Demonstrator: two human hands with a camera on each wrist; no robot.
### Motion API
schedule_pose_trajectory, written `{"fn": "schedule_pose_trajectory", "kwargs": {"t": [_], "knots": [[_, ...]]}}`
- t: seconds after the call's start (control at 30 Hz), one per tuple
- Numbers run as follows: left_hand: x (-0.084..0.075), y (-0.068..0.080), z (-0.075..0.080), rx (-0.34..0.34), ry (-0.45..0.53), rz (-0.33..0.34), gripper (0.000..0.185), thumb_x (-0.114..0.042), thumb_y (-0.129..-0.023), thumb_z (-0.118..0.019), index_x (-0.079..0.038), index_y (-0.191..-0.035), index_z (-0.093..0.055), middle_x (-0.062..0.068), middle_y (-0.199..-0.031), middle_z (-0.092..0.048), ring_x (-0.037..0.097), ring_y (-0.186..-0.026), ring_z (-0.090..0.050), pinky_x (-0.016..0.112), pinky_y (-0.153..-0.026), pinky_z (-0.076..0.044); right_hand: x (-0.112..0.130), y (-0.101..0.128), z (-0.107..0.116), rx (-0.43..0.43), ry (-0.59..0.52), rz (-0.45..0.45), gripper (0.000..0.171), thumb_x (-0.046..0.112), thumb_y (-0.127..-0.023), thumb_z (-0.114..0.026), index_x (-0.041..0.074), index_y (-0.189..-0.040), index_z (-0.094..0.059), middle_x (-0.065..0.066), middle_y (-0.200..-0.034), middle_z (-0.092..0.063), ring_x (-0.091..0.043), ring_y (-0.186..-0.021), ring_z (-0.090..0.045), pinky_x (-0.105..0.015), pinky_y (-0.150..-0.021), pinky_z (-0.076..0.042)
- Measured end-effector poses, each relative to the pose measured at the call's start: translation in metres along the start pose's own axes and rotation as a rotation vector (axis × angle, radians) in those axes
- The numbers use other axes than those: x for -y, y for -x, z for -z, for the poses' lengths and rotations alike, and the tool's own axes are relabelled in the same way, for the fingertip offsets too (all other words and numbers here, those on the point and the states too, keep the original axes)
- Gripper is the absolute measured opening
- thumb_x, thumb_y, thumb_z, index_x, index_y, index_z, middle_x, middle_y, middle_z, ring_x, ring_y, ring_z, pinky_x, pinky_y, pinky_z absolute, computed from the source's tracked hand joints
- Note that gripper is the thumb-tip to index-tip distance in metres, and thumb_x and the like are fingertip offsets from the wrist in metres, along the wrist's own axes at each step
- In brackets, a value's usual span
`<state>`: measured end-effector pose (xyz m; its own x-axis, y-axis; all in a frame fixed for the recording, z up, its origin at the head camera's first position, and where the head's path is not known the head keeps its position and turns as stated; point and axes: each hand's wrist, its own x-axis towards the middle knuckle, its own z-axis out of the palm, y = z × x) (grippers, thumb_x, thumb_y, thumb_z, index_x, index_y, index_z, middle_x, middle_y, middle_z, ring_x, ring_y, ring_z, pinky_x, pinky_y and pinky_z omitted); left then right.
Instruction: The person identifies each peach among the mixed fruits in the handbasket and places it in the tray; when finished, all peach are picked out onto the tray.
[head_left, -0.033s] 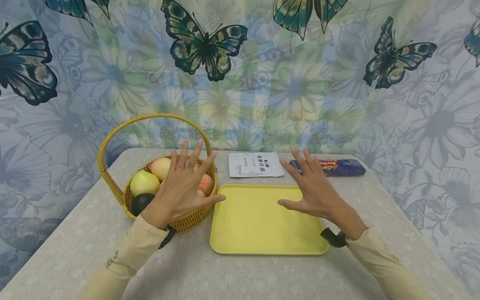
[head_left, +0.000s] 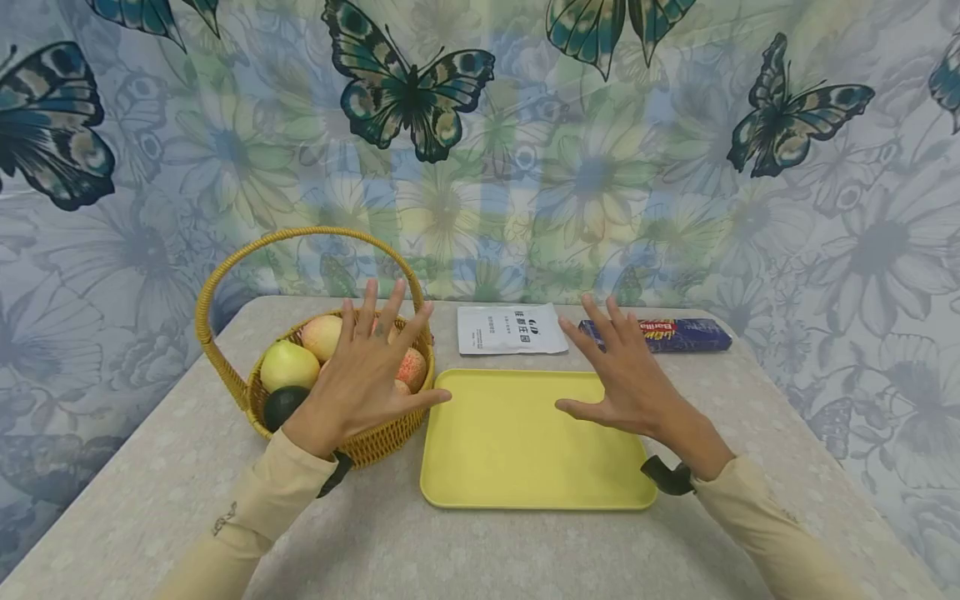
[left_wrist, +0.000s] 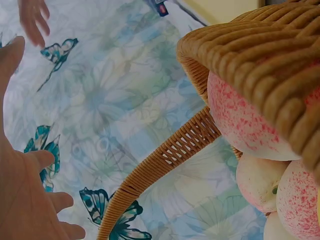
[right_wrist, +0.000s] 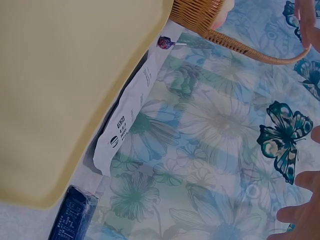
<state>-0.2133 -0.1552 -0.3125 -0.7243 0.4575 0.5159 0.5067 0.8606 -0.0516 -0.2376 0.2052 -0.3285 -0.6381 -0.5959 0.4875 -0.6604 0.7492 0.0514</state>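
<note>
My left hand [head_left: 360, 371] hovers above a wicker basket [head_left: 382, 443], its fingers spread and nothing held. The basket holds peaches [head_left: 322, 337], a yellow-green fruit [head_left: 290, 372] and a dark green, smooth rounded fruit [head_left: 283, 407]; the hand hides part of the contents in the head view. Over the right side of a yellow tray [head_left: 532, 450], my right hand [head_left: 630, 379] is raised with fingers apart, also holding nothing. Red-speckled peaches [left_wrist: 245, 120] show under the basket's rim in the left wrist view.
Behind the tray lie a white packet [head_left: 510, 330] with black print and a dark blue Barilla pack [head_left: 690, 336]. A wrapped lollipop [right_wrist: 165, 43] appears near the basket in the right wrist view. The basket's tall handle [head_left: 225, 267] arches up; a butterfly-patterned cloth [head_left: 480, 208] hangs behind the table.
</note>
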Motion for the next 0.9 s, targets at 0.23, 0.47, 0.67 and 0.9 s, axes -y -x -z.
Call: {"fn": "schedule_pose_trajectory", "kwargs": {"t": [0.23,0.47,0.67,0.9], "knots": [[0.007,0.000,0.005,-0.038,0.022,0.032,0.094,-0.061,-0.082,-0.064,-0.018,-0.154,-0.022,0.017,-0.160,0.002,0.041,-0.145,0.011,0.065,-0.111,-0.002,0.001,0.000,-0.005,0.024,-0.028,0.001,0.101,0.068,-0.076,-0.064,0.028,-0.155,-0.015,-0.009,-0.161,0.000,-0.040,-0.146,-0.001,-0.067,-0.108,-0.014],[0.030,0.002,0.031,-0.248,0.036,0.089,0.081,-0.067,-0.093,-0.034,-0.013,-0.153,-0.025,0.019,-0.159,-0.006,0.042,-0.145,0.003,0.068,-0.109,-0.006,0.003,-0.005,-0.009,0.056,-0.098,0.012,0.101,0.062,-0.076,-0.069,0.026,-0.155,-0.016,-0.012,-0.161,-0.003,-0.041,-0.145,-0.004,-0.067,-0.105,-0.022],[0.062,0.009,0.061,-0.391,0.080,0.297,0.078,-0.057,-0.094,-0.049,-0.013,-0.153,-0.024,0.018,-0.159,-0.009,0.042,-0.145,0.002,0.064,-0.111,-0.002,0.009,-0.012,-0.010,0.067,-0.164,0.030,0.100,0.058,-0.076,-0.072,0.026,-0.154,-0.018,-0.012,-0.160,-0.006,-0.041,-0.145,-0.010,-0.067,-0.099,-0.033],[0.099,0.031,0.070,-0.449,0.329,0.503,0.060,-0.037,-0.099,-0.049,-0.020,-0.153,-0.027,0.019,-0.154,-0.023,0.040,-0.143,-0.016,0.064,-0.110,-0.013,0.018,-0.028,-0.019,0.076,-0.287,0.108,0.096,0.051,-0.080,-0.072,0.024,-0.154,-0.018,-0.005,-0.161,-0.006,-0.030,-0.146,-0.016,-0.061,-0.102,-0.034]]}}
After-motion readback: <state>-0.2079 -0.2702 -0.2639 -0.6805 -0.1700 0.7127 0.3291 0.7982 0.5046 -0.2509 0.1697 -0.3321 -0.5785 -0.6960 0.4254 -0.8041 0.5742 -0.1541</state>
